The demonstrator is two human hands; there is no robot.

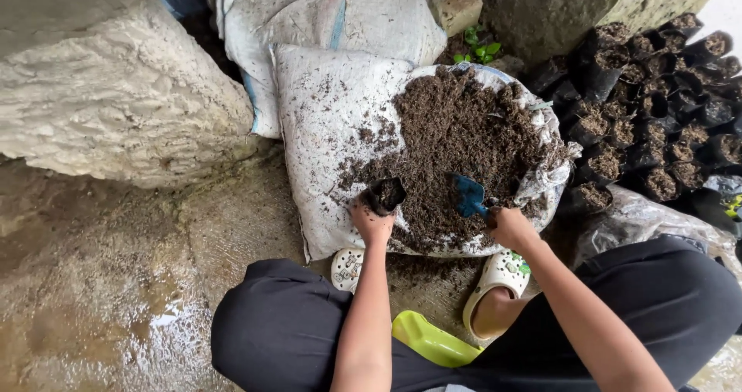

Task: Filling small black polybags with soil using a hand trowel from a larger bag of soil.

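**Soil scoop and little black bag — how you've got things set up**

Soil (456,141) is heaped in the rolled-open mouth of a white woven sack (325,129) lying flat right in front of your knees, so you can reach the pile from both sides without shifting.

Your left hand (372,223) is closed around a small black grow bag (384,193), held upright with its mouth open and tipped a bit toward the heap, sitting right at the edge of the loose dirt. Looks like you keep it low so spills fall back on the sack. Your right hand (508,226) is wrapped around the handle of a blue trowel (468,194), blade dug into the soil just beside the bag.

Off to your right there's a tight cluster of filled black bags (657,106), standing upright shoulder to shoulder — close enough to reach without getting up.

Packaging-wise: a second white sack (325,9) leans behind the first, with a blue stripe and a faded reddish patch near its top; any print is too smeared with dirt to make out. A crumpled clear plastic sheet (641,218) lies by your right knee, and a yellow-green scoop-shaped thing (429,338) sits between your legs near the white clogs (498,276).
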